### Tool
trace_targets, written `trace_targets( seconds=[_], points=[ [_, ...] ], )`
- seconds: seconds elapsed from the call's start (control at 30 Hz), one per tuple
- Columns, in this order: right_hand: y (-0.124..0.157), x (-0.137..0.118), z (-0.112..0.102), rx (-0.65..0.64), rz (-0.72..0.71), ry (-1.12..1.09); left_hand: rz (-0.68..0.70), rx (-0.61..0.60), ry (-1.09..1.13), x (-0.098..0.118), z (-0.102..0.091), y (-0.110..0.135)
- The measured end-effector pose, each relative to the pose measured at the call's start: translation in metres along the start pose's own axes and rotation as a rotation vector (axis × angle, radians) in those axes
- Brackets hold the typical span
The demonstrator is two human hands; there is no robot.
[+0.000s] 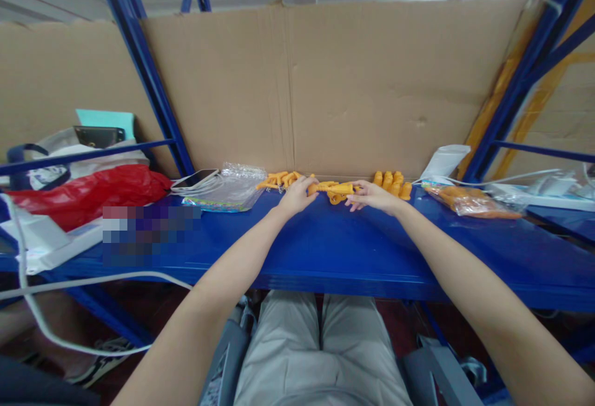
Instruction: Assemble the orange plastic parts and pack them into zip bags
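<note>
Small orange plastic parts lie in a row along the back of the blue shelf top [344, 251]. My left hand [297, 196] has its fingers closed on a small orange plastic piece [312, 189]. Facing it, my right hand [374, 198] pinches the right end of a longer, tapered orange plastic part [341, 188], its lower fingers loosely curled. An orange ring-shaped part [335, 198] shows just below that part. Left of my left hand is a pile of thin orange pieces [281, 180] with small metal bits. Several rounded orange pieces [390, 183] stand beyond my right hand.
A clear plastic bag [232, 192] and a phone [199, 178] with a white cable lie left. A bag of orange parts [471, 200] lies right. Cardboard [348, 83] walls the back between blue posts [149, 71]. A red bag [97, 192] and power strip [60, 251] sit far left.
</note>
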State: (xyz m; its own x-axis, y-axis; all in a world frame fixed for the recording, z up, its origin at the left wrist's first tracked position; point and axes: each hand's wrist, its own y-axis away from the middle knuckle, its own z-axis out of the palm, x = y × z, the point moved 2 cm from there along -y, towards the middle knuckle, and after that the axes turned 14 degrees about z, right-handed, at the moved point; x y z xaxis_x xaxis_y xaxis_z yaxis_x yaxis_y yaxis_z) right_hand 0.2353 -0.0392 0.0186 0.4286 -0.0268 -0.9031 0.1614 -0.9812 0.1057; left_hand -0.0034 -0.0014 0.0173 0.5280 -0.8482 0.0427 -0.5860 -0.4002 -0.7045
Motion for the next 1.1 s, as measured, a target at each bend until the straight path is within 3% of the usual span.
trace_targets(
  seconds=[1.1],
  points=[
    [-0.0045, 0.0044, -0.0052, -0.026, -0.066, 0.007, 0.024, 0.029, -0.006, -0.0018, 0.0039, 0.0021]
  ],
)
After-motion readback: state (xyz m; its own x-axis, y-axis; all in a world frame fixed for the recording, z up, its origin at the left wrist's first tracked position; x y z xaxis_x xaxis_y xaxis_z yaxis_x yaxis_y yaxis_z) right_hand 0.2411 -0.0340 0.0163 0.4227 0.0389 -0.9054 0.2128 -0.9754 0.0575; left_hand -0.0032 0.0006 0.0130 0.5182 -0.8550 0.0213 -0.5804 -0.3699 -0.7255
